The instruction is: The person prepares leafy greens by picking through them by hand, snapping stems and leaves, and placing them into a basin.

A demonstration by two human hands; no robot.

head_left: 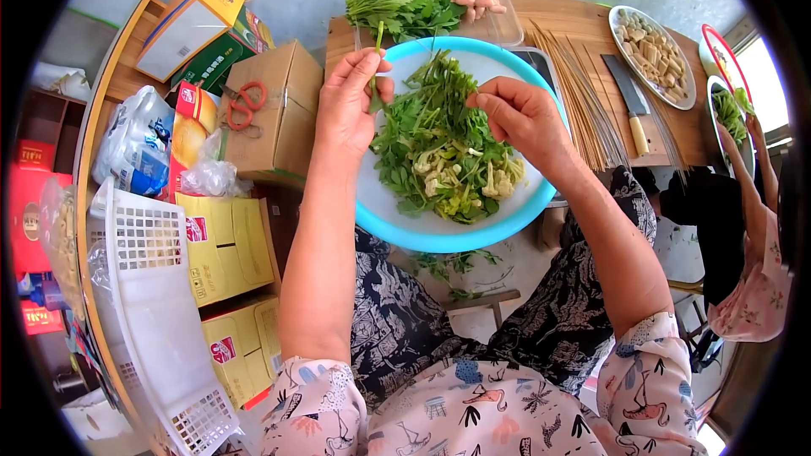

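1. Slender light-green plant stem (380,35), pinched upright by the left hand (348,100) above the turquoise-rimmed white round basin (460,242), probably so loose pieces fell inside.
2. The right hand's (525,115) fingertips were together; whether they gripped anything, I couldn't tell.
3. The stem's upper end looked bare.

Pinches a green stem (379,35) upright in the left grip (348,100). Holds the right grip (522,114) curled over leafy greens (429,118) and pale florets (502,178) in a blue-rimmed basin (452,242). Has, on the bench (562,8) beyond, a leafy bunch (405,4), pink pieces (478,0), thin skewers (583,105) and a knife (623,86).
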